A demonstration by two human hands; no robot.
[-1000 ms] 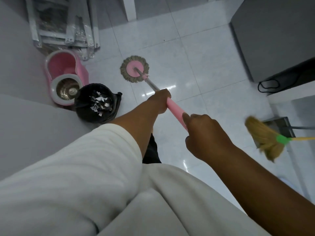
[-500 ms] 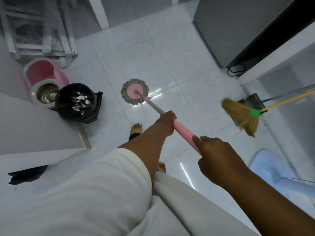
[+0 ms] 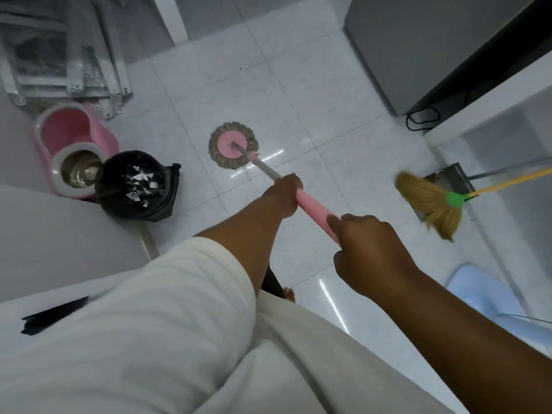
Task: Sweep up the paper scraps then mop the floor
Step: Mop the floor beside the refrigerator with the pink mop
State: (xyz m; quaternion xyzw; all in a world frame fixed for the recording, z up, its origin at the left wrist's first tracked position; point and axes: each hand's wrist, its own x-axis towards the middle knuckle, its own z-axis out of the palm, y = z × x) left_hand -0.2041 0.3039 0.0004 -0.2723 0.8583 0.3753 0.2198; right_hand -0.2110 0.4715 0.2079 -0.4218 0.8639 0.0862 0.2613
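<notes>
Pink mop handle (image 3: 313, 212): both hands curl their fingers round it, left hand (image 3: 285, 194) ahead, right hand (image 3: 373, 252) behind.
Mop head (image 3: 233, 144): flat on floor tiles (image 3: 313, 115), 12 o'clock of hands.
Paper scraps (image 3: 140, 182): inside black bin bag (image 3: 162, 204), 9 o'clock of mop head.
Change: mop head pushed slightly farther away.

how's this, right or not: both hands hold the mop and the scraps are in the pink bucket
Not right. The head view shows the scraps in the black bin beside the pink bucket. The left hand and right hand do both hold the mop.
</notes>
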